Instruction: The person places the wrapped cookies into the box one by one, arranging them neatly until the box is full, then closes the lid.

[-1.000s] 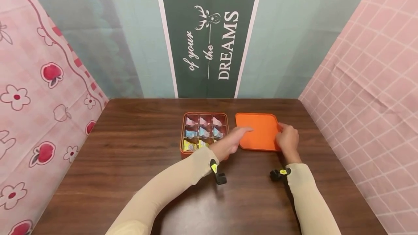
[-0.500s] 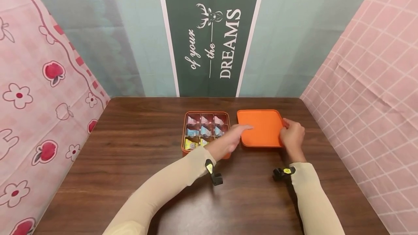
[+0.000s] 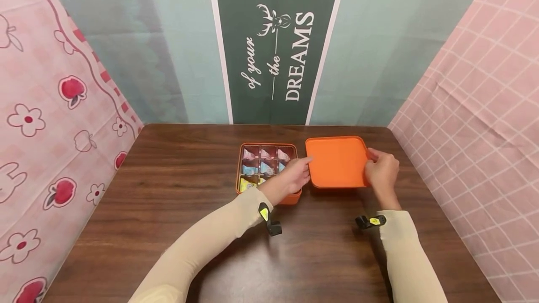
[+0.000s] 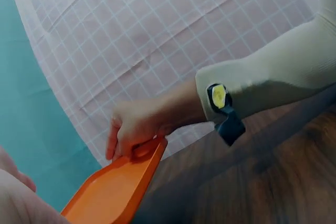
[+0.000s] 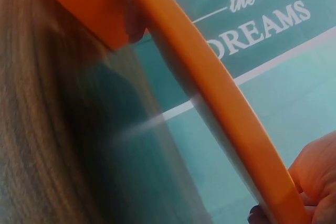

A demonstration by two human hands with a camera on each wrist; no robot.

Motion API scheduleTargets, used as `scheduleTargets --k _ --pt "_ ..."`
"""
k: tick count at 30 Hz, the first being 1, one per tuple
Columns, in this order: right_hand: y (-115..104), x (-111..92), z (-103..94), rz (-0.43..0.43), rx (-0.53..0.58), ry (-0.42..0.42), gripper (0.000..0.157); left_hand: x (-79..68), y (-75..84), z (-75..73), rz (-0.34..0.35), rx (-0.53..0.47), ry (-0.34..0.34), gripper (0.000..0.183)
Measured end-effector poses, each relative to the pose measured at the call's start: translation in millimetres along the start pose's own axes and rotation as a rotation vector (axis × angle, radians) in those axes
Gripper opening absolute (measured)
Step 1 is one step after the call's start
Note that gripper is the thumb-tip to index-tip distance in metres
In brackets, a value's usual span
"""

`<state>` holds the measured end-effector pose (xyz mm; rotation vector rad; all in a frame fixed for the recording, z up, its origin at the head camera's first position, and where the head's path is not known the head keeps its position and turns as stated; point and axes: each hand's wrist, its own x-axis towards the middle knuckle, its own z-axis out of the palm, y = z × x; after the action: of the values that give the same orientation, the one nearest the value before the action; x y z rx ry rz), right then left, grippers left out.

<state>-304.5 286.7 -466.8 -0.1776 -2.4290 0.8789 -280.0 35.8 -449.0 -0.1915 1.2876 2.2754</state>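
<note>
An orange square lid with a raised rim is held between both hands, inner side up. My right hand grips its right edge, thumb over the rim. At the left edge my left hand pinches the rim, its thumb on top and fingertips underneath. In the right wrist view, the lid's edge is raised above the table. Close under the left wrist stands an orange box with a divided dark red inside. Its compartments hold pink, blue and yellow wrapped candies; the left hand hides some.
Both things are on the far half of a dark wood table. Behind it hangs a green curtain with white lettering. Pink patterned cloths flank the left and right sides. Each sleeve carries a small black wrist mount.
The left thumb has moved from over the lid's face to its left rim. Both hands have the lid, which has risen and tilted slightly, uncovering more of the box's front wall.
</note>
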Motion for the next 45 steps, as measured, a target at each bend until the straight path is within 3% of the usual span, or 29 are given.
scheduleTargets --k 7,13,21,28,39,45 --pt "-20.0 -3.1 -8.9 0.021 -0.007 -0.007 0.035 -5.3 15.2 -20.2 0.050 0.033 0.004 0.039" --pt "-36.4 -8.6 -11.2 0.015 0.024 -0.012 0.034 -10.7 22.1 -36.9 0.113 0.129 -0.029 0.047" --pt "-52.2 -18.0 -8.4 0.059 0.089 -0.055 0.032 -19.2 32.9 -57.5 0.120 0.190 0.008 0.047" --pt "-61.6 -21.2 -6.3 0.130 0.166 -0.159 0.033 -26.2 44.2 -75.0 0.116 0.183 0.016 0.044" --pt "-72.4 -27.4 -1.3 0.134 0.255 -0.327 0.034 -38.1 55.1 -101.0 0.143 0.172 0.032 0.045" --pt "-77.6 -29.3 1.5 0.159 0.384 -0.408 0.036 -45.5 60.5 -112.9 0.133 0.178 0.052 0.045"
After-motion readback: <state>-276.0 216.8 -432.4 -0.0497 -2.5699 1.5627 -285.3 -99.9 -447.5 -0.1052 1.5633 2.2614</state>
